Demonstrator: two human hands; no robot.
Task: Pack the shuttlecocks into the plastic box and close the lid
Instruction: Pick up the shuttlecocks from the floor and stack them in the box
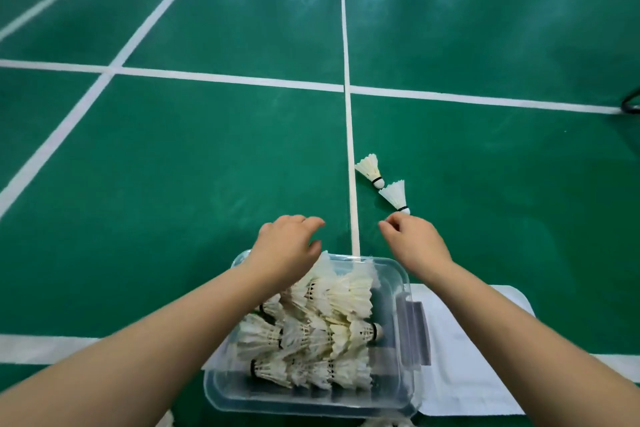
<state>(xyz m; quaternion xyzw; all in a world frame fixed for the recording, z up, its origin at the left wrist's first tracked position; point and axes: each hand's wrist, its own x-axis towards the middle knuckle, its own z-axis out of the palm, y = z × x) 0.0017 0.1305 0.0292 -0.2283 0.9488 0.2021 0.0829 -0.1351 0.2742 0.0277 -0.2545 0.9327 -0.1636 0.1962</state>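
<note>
A clear plastic box (pixel 403 388) stands open on the green court floor, holding several white feather shuttlecocks (pixel 329 319). Its white lid (pixel 474 357) lies flat on the floor to the right of it. Two loose shuttlecocks lie beyond the box, the far one (pixel 370 170) and the near one (pixel 394 196). My right hand (pixel 415 239) reaches toward the near one, fingertips just short of its cork, holding nothing. My left hand (pixel 287 246) hovers over the box's far left corner with relaxed, loosely curved fingers, empty.
White court lines cross the green floor; one runs straight ahead between my hands. A dark metal foot (pixel 630 102) shows at the right edge. More white feathers peek in at the bottom edge (pixel 384 422).
</note>
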